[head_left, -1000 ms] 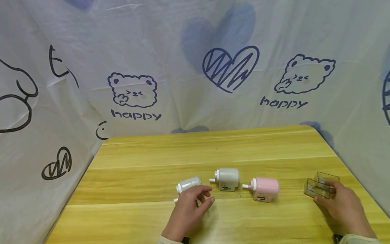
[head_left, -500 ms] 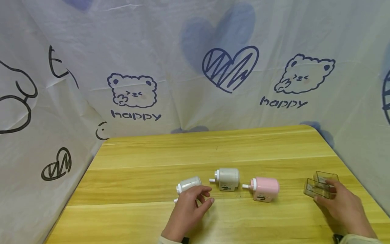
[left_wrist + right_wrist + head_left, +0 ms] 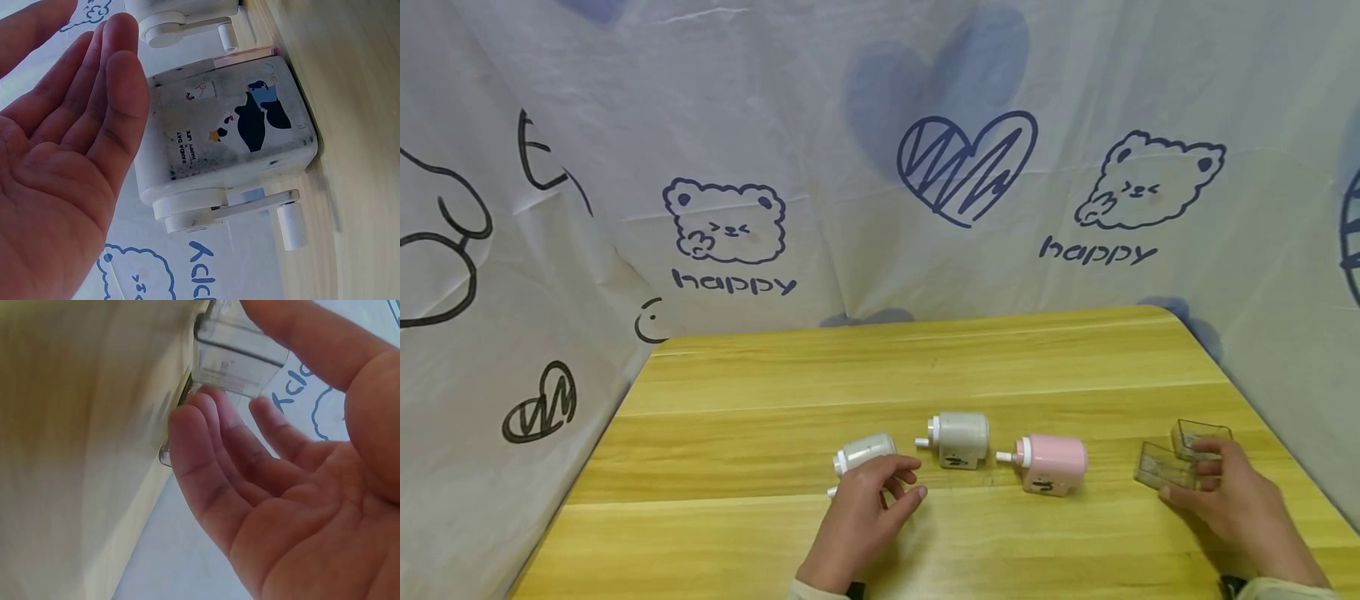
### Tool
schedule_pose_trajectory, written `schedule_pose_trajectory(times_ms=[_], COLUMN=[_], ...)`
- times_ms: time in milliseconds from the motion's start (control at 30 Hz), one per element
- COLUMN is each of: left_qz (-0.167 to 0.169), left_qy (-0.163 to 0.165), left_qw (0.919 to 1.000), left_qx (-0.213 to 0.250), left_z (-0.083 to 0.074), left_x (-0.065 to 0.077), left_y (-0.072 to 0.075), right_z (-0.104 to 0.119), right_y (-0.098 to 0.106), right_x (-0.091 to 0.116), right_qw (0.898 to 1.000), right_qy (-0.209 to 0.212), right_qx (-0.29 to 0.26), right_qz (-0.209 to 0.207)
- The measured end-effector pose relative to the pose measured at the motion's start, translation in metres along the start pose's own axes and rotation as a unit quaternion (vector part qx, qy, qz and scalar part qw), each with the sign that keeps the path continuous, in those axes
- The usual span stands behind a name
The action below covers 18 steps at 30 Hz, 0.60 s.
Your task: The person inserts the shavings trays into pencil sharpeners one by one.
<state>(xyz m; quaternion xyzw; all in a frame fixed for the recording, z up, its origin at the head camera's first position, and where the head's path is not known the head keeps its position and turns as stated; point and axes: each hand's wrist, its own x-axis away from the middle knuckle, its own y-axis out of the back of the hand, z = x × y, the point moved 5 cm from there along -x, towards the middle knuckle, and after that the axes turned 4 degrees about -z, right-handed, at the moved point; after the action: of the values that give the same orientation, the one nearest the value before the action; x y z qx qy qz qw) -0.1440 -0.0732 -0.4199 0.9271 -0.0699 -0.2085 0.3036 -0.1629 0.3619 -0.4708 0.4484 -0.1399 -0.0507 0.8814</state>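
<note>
Two grey-white hand-crank pencil sharpeners, a left one [image 3: 867,450] and a middle one [image 3: 964,442], lie left of a pink pencil sharpener [image 3: 1057,465]. My left hand [image 3: 868,508] hovers with loosely bent fingers at the left sharpener, partly covering it in the head view. In the left wrist view, fingertips overlap that sharpener's body [image 3: 237,125], which bears a panda sticker and a white crank [image 3: 290,219]. My right hand [image 3: 1240,492] pinches the nearer clear drawer [image 3: 1163,467] between thumb and fingers. Beyond it stands another clear drawer [image 3: 1198,435], partly hidden by the fingers.
A wood-grain table [image 3: 760,417] carries everything, its right edge close beyond the drawers. A white cloth [image 3: 842,125] with bear and heart drawings hangs behind and on both sides.
My right hand has shifted slightly left, and the nearer clear drawer has slid left, away from the other drawer. The left hand and the sharpeners have stayed in place.
</note>
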Motion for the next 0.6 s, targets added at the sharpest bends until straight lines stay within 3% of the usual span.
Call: schedule_pose_trajectory(times_ms=[333,600], left_qz=[0.003,0.007], left_qy=[0.002,0.001], left_qw=[1.0,1.0], left_qx=[0.004,0.002], left_z=[0.001,0.0], left_x=[0.0,-0.001], left_y=[0.0,0.0], right_z=[0.009,0.018], right_y=[-0.002,-0.005], right_x=[-0.003,0.0], right_qw=[0.994,0.993], right_qy=[0.088,0.098], right_qx=[0.056,0.06], right_qz=[0.032,0.035])
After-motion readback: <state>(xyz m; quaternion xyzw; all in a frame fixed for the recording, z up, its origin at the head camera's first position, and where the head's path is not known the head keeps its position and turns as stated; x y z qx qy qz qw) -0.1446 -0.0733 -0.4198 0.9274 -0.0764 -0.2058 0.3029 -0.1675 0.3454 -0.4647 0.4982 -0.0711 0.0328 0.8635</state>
